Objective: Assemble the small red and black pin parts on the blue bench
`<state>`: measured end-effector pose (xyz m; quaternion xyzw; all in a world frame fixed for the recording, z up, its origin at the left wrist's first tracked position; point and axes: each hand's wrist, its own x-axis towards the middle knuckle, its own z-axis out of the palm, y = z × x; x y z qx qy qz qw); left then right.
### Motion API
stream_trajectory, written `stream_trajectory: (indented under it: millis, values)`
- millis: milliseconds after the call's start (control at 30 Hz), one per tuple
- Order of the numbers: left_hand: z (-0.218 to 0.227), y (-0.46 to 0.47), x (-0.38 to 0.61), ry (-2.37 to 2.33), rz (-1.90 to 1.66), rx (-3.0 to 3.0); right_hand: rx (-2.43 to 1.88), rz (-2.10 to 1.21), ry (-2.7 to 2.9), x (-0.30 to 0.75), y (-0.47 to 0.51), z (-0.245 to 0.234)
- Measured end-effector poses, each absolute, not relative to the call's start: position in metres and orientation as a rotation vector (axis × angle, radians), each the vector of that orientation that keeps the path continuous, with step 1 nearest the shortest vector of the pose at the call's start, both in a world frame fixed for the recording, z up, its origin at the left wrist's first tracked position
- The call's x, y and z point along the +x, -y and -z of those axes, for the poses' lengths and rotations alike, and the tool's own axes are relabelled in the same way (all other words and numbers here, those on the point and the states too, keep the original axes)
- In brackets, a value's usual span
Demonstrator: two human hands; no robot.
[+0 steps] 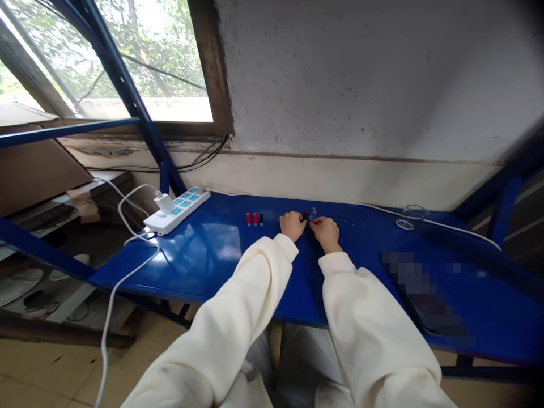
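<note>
My left hand point(293, 226) is closed with curled fingers at the far part of the blue table. Right beside its fingertips is a small red and dark piece point(305, 215); I cannot tell whether the fingers grip it. My right hand point(326, 233) faces it, thumb and fingers pinched together, and what they hold is too small to make out. Just beyond those fingertips stands a small clear piece point(313, 213). To the left are two small red-topped cylinders point(251, 219) and a black-topped one point(261, 219), upright in a row. Several tiny clear or dark pieces point(341, 217) lie to the right.
A white power strip point(178, 212) with a plugged-in adapter sits at the table's left end, its cable hanging off the front. A clear round item point(405, 224) lies at the back right, near a white cable. A dark, pixelated flat object point(425, 300) rests on the right.
</note>
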<state>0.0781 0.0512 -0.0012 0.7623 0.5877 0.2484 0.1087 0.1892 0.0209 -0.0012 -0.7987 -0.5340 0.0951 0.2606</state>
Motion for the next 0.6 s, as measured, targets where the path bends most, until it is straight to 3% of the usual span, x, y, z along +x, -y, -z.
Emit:
stream_trajectory:
  millis: [600]
  values:
    - [0.001, -0.040, 0.071, -1.678, -0.888, 2.288, -2.200, -0.248, 1.483, 0.190, -0.022, 0.002]
